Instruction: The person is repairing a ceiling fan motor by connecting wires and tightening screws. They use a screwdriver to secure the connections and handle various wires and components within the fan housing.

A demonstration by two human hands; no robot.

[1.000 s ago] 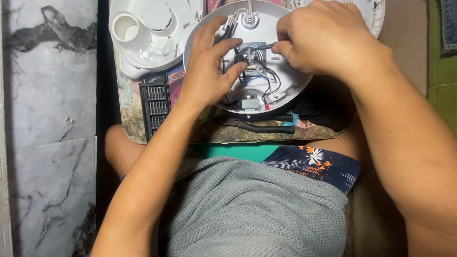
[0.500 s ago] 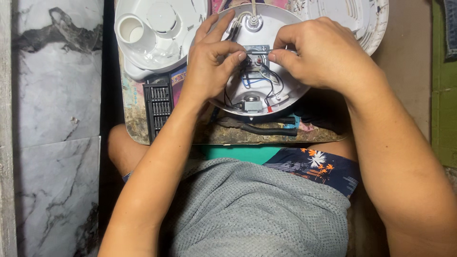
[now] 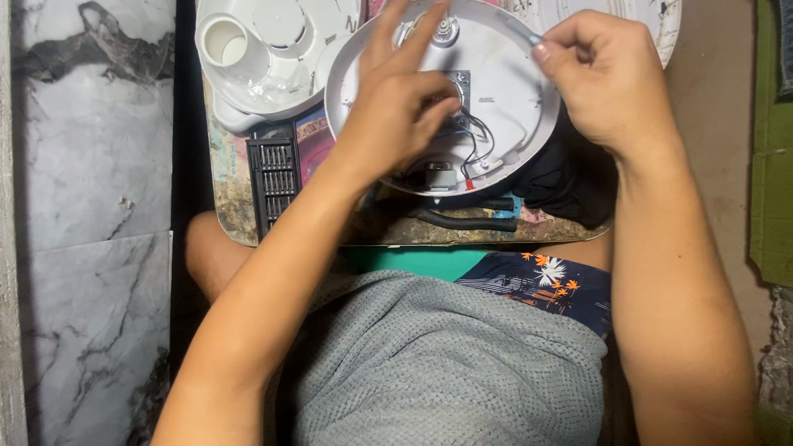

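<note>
A round white appliance base [image 3: 516,111] lies open side up on a patterned board [image 3: 227,194] across my lap, with a small wired part and black, red and blue wires [image 3: 475,149] at its centre. My left hand [image 3: 396,107] rests over that centre; thumb and curled fingers pinch at the wired part while two fingers point upward. My right hand [image 3: 607,78] hovers at the base's upper right rim, closed on a slim grey tool [image 3: 523,31] whose tip points left.
A second white plastic housing with a short tube [image 3: 264,58] lies at the upper left. A black case of screwdriver bits [image 3: 277,177] sits beside it. Black tubing [image 3: 467,219] and dark cloth [image 3: 570,177] lie near the board's front edge. Marble floor [image 3: 91,206] runs along the left.
My right hand has lifted off the centre wiring and moved right to the rim with the slim tool. The left hand stays on the centre, with two fingers now raised.
</note>
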